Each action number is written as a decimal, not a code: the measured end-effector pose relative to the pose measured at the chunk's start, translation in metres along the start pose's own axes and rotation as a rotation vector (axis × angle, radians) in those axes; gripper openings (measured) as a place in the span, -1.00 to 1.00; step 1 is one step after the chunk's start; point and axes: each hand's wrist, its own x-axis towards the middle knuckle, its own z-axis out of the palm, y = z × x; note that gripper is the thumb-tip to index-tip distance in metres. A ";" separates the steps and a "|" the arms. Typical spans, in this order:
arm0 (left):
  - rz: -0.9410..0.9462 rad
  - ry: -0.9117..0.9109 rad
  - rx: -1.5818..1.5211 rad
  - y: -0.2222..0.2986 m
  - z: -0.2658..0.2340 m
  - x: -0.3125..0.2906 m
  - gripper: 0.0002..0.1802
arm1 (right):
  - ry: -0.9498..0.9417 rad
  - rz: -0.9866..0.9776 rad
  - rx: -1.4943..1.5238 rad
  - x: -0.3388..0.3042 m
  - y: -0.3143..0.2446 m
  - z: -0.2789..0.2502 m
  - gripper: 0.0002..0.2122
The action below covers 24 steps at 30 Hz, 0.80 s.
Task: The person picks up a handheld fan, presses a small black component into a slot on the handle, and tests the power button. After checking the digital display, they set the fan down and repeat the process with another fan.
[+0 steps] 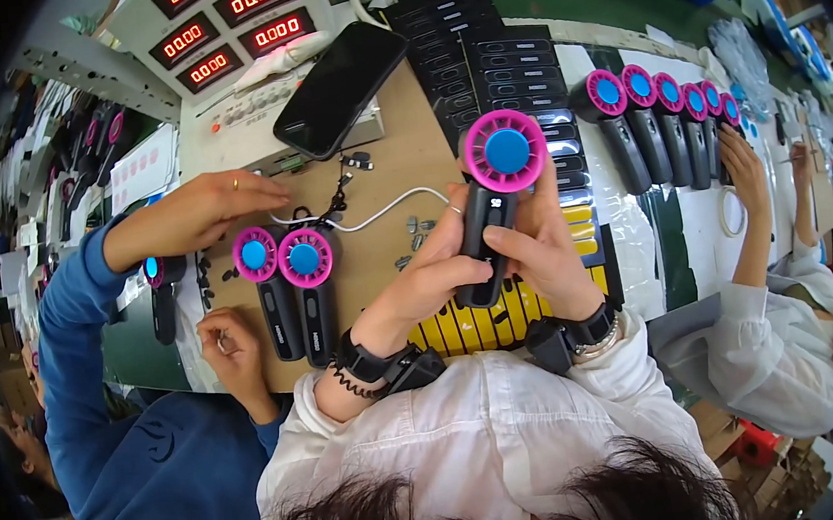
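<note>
A black handheld fan (487,231) with a pink grille and blue hub is held upright before my chest, its head pointing away from me. My left hand (428,277) grips the lower left of its handle, thumb lying across the front. From the other side my right hand (548,247) closes round the handle, thumb pressed on the front near a small lit display. Left of my hands, two similar fans (313,305) lie side by side on the brown tabletop (367,265). A white cable (401,198) runs behind my left hand. Both wrists wear black straps.
A meter box with red displays (244,26) and a black phone (342,89) stand at back left. Black trays (519,75) and yellow strips (482,319) lie around my hands. Several fans (659,126) line the right. Co-workers' hands (221,204) reach in from both sides.
</note>
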 end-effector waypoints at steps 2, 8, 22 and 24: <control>-0.011 -0.011 -0.011 0.001 -0.001 0.000 -0.10 | -0.010 0.010 -0.002 0.001 -0.002 0.000 -0.18; -0.060 -0.029 -0.026 0.003 -0.004 0.002 -0.06 | -0.033 0.037 -0.025 0.006 0.000 -0.002 -0.14; -0.051 0.031 0.005 0.002 -0.007 0.003 -0.05 | -0.057 0.016 -0.035 0.010 0.004 -0.005 -0.19; -0.093 -0.037 -0.045 -0.002 -0.012 0.004 -0.04 | -0.046 0.054 -0.031 0.010 0.005 -0.008 -0.22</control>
